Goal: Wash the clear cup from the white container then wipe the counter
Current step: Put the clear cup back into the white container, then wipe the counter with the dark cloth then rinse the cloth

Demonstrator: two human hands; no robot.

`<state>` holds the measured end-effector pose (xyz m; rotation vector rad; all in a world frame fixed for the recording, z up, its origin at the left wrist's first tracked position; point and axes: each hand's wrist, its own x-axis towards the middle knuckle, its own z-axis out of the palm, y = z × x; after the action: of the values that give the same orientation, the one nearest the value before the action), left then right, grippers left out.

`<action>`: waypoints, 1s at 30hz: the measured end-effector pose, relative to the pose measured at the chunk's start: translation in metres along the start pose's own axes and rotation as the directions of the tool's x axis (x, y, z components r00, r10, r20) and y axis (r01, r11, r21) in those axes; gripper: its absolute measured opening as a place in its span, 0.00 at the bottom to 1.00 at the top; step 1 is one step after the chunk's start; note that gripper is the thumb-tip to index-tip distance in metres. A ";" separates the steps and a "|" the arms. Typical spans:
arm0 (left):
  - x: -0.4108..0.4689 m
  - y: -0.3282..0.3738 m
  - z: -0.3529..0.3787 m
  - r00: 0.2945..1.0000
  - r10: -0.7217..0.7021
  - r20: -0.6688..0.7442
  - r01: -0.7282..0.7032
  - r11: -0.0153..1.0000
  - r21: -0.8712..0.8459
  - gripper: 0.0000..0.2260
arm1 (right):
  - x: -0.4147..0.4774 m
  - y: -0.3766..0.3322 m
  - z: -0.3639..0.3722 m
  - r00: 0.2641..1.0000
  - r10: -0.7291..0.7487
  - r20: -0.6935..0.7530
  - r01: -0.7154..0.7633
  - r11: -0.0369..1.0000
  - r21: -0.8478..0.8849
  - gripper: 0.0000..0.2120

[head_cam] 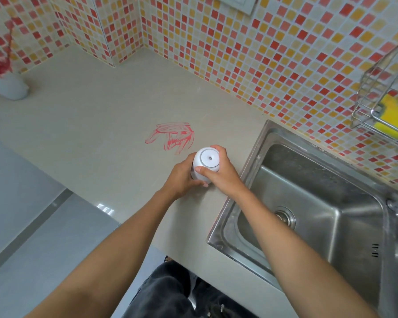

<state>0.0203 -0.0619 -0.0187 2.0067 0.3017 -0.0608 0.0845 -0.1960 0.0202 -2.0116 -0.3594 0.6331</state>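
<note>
Two hands clamp white container (206, 162), standing on counter (97, 143) beside sink (308, 203). Left hand (182, 175) curls round lower body; right hand (221, 171) wraps upper part, thumb across front. Forearms converge. Clear cup not visible. Red scribble (172, 137) just behind.

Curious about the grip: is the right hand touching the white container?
Touching. The head view shows the right hand curled round the white container, thumb on it.

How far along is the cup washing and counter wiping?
Nothing looks finished. The left hand and right hand grip the white container on the counter; no clear cup shows. Left: washing at the sink, wiping the red scribble; the yellow sponge is untouched.
</note>
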 end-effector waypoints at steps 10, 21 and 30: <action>-0.007 0.016 -0.017 0.988 -0.068 0.138 0.037 0.975 0.218 0.43 | -0.017 -0.013 -0.012 1.000 0.011 -0.012 -0.012 0.998 -0.055 0.52; -0.009 0.110 -0.018 0.923 0.308 -0.230 -0.175 0.869 0.462 0.31 | -0.092 0.016 -0.118 0.853 -0.325 -0.407 0.091 0.863 -0.497 0.30; 0.024 0.281 0.132 0.737 0.670 0.087 -0.592 0.577 0.562 0.29 | -0.135 -0.008 -0.275 0.441 -0.513 -0.736 0.065 0.837 -0.544 0.23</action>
<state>0.1226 -0.2909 0.1653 2.6041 -0.4395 0.5123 0.1303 -0.4560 0.1769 -2.3215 -0.2229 -0.8290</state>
